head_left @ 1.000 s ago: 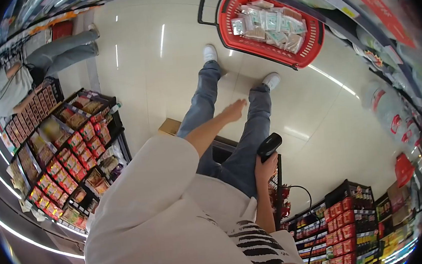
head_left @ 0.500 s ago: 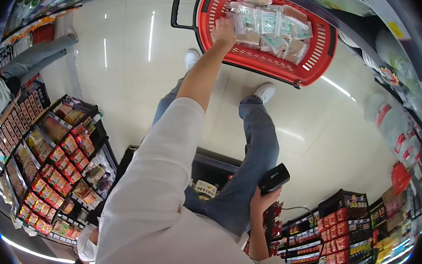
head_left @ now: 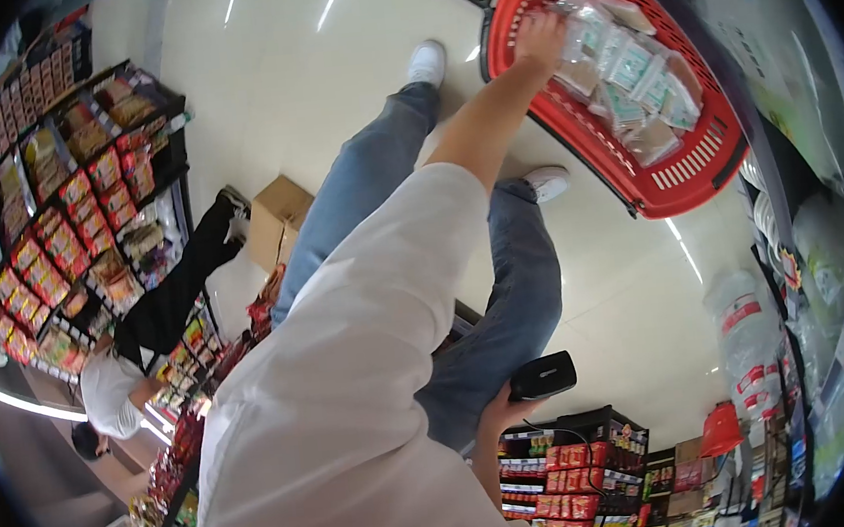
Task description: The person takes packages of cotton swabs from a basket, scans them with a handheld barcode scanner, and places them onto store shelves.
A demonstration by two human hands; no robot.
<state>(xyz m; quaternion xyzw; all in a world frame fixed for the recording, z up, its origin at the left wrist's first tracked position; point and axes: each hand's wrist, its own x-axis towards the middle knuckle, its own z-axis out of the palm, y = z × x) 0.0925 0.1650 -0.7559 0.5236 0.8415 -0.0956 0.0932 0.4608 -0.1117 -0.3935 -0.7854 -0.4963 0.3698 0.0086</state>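
Observation:
My left hand (head_left: 540, 40) reaches into a red shopping basket (head_left: 692, 172) at the upper right. Its fingers are bent at the near end of a pile of clear plastic packs (head_left: 634, 66) and appear closed on one; the fingertips are partly hidden. These packs have white and green labels, and some show light brown contents. Low in the view, my right hand (head_left: 498, 409) is wrapped round a black handheld device (head_left: 542, 376), held beside my right leg. A thin dark cable (head_left: 588, 440) runs near it.
Snack shelves (head_left: 68, 229) fill the left, with a person in a white top (head_left: 112, 396) beside them. A cardboard box (head_left: 278, 219) stands on the floor. More shelves (head_left: 571, 471) are below. Large clear bottles (head_left: 745, 336) and a red container (head_left: 721, 430) are at the right.
My view has turned, so the basket appears further right and the cardboard box has come into sight. My left hand stays at the packs; my right still holds the black device.

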